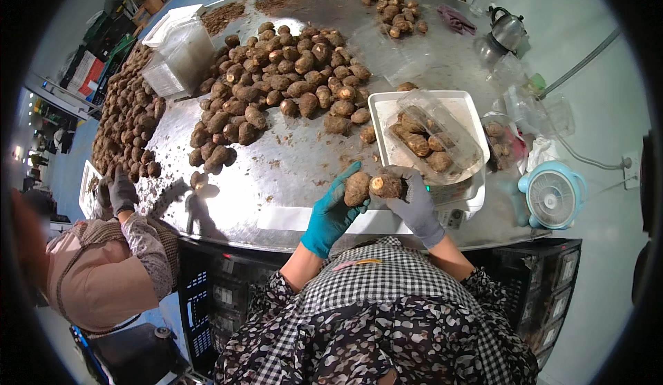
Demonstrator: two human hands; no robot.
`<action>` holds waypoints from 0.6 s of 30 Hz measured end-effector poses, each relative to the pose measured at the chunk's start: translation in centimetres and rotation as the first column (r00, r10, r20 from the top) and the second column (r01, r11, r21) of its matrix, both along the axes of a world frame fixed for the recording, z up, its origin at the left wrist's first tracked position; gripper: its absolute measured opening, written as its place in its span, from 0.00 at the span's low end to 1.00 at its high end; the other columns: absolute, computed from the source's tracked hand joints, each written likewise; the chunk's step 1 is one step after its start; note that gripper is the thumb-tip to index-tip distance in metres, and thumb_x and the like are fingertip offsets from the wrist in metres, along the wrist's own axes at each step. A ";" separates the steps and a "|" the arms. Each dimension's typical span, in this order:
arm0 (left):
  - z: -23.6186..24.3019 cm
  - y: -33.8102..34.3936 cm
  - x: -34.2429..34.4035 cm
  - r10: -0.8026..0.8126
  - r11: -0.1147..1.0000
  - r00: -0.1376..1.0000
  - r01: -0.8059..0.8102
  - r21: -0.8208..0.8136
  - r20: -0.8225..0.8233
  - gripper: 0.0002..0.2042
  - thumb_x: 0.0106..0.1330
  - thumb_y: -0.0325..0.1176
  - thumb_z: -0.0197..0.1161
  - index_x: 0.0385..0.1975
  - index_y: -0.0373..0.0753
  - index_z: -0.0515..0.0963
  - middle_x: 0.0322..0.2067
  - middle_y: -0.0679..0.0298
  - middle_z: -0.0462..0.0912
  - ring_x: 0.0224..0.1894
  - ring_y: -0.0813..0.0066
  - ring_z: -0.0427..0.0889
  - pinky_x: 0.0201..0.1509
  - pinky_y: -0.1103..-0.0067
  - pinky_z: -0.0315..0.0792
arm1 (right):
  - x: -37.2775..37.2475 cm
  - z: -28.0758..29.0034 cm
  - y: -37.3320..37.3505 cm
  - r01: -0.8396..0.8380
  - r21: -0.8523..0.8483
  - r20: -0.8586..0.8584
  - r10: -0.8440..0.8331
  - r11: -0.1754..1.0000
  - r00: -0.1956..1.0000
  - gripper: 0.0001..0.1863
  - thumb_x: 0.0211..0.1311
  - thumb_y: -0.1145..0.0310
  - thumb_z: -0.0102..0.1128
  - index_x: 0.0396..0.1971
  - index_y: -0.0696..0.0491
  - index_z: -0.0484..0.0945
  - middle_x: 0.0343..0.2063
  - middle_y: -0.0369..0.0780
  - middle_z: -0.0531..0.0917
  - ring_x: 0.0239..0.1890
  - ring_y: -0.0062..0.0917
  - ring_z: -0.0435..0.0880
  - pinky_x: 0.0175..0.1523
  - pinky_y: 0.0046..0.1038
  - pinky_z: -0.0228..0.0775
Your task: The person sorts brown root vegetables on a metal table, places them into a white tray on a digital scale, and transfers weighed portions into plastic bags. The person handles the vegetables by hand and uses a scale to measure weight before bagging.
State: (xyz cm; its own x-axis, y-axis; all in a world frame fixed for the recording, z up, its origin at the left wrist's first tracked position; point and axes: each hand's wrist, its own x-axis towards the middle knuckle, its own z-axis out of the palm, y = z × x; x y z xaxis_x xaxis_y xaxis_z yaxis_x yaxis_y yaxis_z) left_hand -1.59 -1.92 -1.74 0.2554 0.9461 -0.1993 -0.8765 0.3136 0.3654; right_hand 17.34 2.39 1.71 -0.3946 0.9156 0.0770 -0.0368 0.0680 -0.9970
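My left hand [326, 220], in a teal glove, grips a brown taro root [356, 190] just above the table's front edge. In my right hand [421, 212], gloved in grey, is a second taro [387, 186] with its pale cut end turned toward me. The two roots are side by side, almost touching. Right of them, a white tray [378, 119] sits on a weighing scale [461, 198]. On the tray a clear plastic box [459, 151] holds several taros. A large heap of taros [276, 74] spreads across the metal table beyond my hands.
At the far left stands a stack of clear plastic boxes [176, 60]. A co-worker's gloved hand [123, 193] is beside another taro pile [128, 122]. Toward the right are a light-blue fan [551, 197], a metal kettle [507, 31] and a purple cloth [456, 19]. Black crates [549, 281] stand below the table.
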 end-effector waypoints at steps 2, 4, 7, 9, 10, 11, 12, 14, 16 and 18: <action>-0.1 0.2 0.0 0.002 1.000 1.000 -0.001 0.022 -0.028 0.30 0.63 0.43 0.59 0.64 0.41 0.59 0.51 0.59 0.71 0.43 0.66 0.76 0.46 0.75 0.74 | 0.7 0.4 0.7 0.039 0.062 0.132 -0.047 0.997 0.990 0.25 0.50 0.79 0.57 0.51 0.61 0.66 0.47 0.43 0.73 0.50 0.25 0.73 0.56 0.27 0.66; -0.6 0.4 -0.1 0.016 0.998 1.000 -0.015 0.053 -0.021 0.30 0.63 0.43 0.59 0.64 0.42 0.60 0.51 0.60 0.72 0.41 0.67 0.75 0.44 0.76 0.73 | 1.5 1.0 1.8 0.112 0.207 0.258 -0.165 0.972 0.952 0.25 0.49 0.80 0.56 0.51 0.60 0.67 0.48 0.43 0.73 0.51 0.27 0.72 0.57 0.29 0.65; -1.1 0.6 -0.3 0.061 0.997 0.997 -0.059 0.041 -0.056 0.29 0.63 0.44 0.59 0.62 0.41 0.62 0.50 0.62 0.72 0.40 0.70 0.73 0.43 0.77 0.71 | 2.6 2.2 4.4 0.236 0.474 0.340 -0.423 0.848 0.840 0.23 0.50 0.76 0.60 0.50 0.58 0.69 0.45 0.45 0.75 0.48 0.34 0.76 0.56 0.31 0.66; -1.4 0.7 -0.3 0.081 0.996 0.993 -0.079 0.030 -0.084 0.28 0.63 0.45 0.59 0.61 0.41 0.64 0.49 0.63 0.72 0.40 0.70 0.73 0.44 0.77 0.70 | 3.8 2.7 6.1 0.274 0.627 0.387 -0.597 0.729 0.703 0.23 0.52 0.73 0.61 0.50 0.58 0.69 0.45 0.48 0.76 0.48 0.39 0.76 0.54 0.33 0.68; -1.4 0.7 -0.2 0.085 0.996 0.993 -0.083 0.032 -0.087 0.28 0.63 0.45 0.59 0.61 0.41 0.64 0.49 0.62 0.72 0.40 0.70 0.73 0.43 0.77 0.70 | 4.3 2.8 6.6 0.272 0.699 0.395 -0.674 0.662 0.625 0.23 0.52 0.72 0.61 0.49 0.57 0.69 0.45 0.49 0.76 0.48 0.42 0.76 0.53 0.34 0.68; -1.3 0.7 -0.2 0.090 0.996 0.992 -0.087 0.035 -0.091 0.28 0.63 0.45 0.60 0.61 0.41 0.64 0.49 0.62 0.72 0.40 0.70 0.73 0.43 0.77 0.70 | 4.7 2.9 6.7 0.224 0.698 0.413 -0.638 0.680 0.650 0.22 0.52 0.72 0.61 0.49 0.57 0.70 0.44 0.48 0.76 0.47 0.42 0.76 0.52 0.34 0.69; -1.2 0.7 -0.1 0.095 0.995 0.991 -0.092 0.037 -0.094 0.28 0.63 0.45 0.60 0.61 0.41 0.64 0.49 0.62 0.72 0.40 0.70 0.73 0.43 0.76 0.70 | 5.1 2.9 6.7 0.174 0.697 0.431 -0.600 0.696 0.674 0.21 0.52 0.72 0.61 0.48 0.56 0.71 0.44 0.47 0.77 0.47 0.42 0.76 0.52 0.34 0.69; -1.3 0.7 -0.1 0.094 0.995 0.990 -0.090 0.041 -0.106 0.28 0.62 0.45 0.60 0.61 0.41 0.64 0.49 0.62 0.72 0.40 0.70 0.73 0.42 0.76 0.70 | 5.6 2.6 6.7 0.073 0.689 0.467 -0.519 0.721 0.716 0.19 0.51 0.73 0.61 0.46 0.55 0.72 0.43 0.46 0.77 0.47 0.41 0.76 0.51 0.35 0.69; -1.3 0.7 0.0 0.087 0.996 0.990 -0.082 0.044 -0.115 0.29 0.62 0.45 0.60 0.61 0.41 0.64 0.49 0.62 0.72 0.40 0.69 0.73 0.42 0.76 0.69 | 6.0 2.2 6.0 0.058 0.793 0.437 -0.633 0.606 0.639 0.13 0.51 0.74 0.60 0.39 0.55 0.76 0.40 0.44 0.79 0.45 0.39 0.77 0.50 0.33 0.69; -1.3 0.6 0.0 0.073 0.997 0.990 -0.068 0.046 -0.122 0.29 0.62 0.45 0.61 0.60 0.40 0.64 0.49 0.61 0.73 0.40 0.69 0.73 0.41 0.77 0.69 | 6.3 3.0 5.1 0.163 0.815 0.375 -0.721 0.556 0.583 0.10 0.51 0.75 0.60 0.35 0.55 0.78 0.38 0.44 0.79 0.44 0.38 0.77 0.50 0.33 0.69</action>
State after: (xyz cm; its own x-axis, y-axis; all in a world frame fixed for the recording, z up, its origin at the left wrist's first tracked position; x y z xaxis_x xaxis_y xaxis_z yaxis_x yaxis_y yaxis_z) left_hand -1.62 -1.29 -3.02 0.1633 0.9691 -0.1851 -0.8432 0.2345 0.4837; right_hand 23.59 7.53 4.74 -0.1425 0.7612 0.6327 0.7830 0.4777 -0.3984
